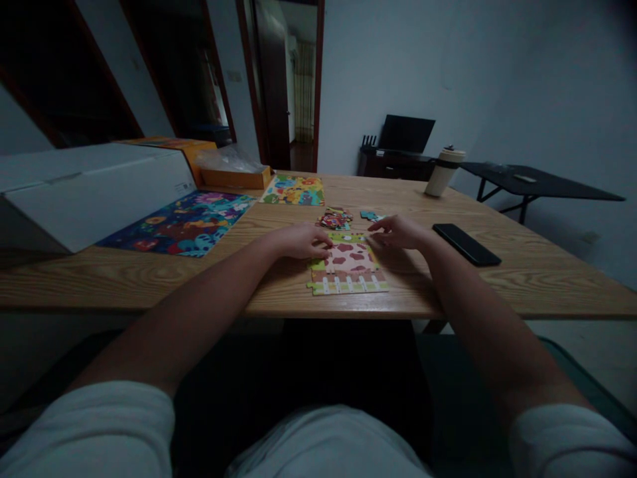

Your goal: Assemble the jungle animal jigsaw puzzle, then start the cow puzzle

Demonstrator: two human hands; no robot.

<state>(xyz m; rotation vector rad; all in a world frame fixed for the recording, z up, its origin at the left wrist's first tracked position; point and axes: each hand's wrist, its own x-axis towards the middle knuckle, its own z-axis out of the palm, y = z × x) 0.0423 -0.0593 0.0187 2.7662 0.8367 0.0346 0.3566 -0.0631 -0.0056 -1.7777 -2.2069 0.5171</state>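
Observation:
A partly joined jigsaw puzzle [351, 257] lies flat near the table's front edge, showing a pink area with brown patches above a white fence. My left hand [302, 240] rests along its upper left side, fingers apart and fingertips touching the pieces. Past the upper right corner, my right hand [401, 232] hovers low with fingers bent but apart; no piece shows in it. Just beyond those fingertips lie a few loose teal puzzle pieces [369, 215]. A heap of mixed, mostly red puzzle pieces [335, 218] sits directly behind the joined part.
At left stand a large white box [99, 186] and an orange open box [236, 178] with clear plastic. Two colourful picture sheets lie nearby, one dark blue [184, 222], one yellow [293, 190]. To the right are a black phone [466, 244] and a lidded cup [444, 174].

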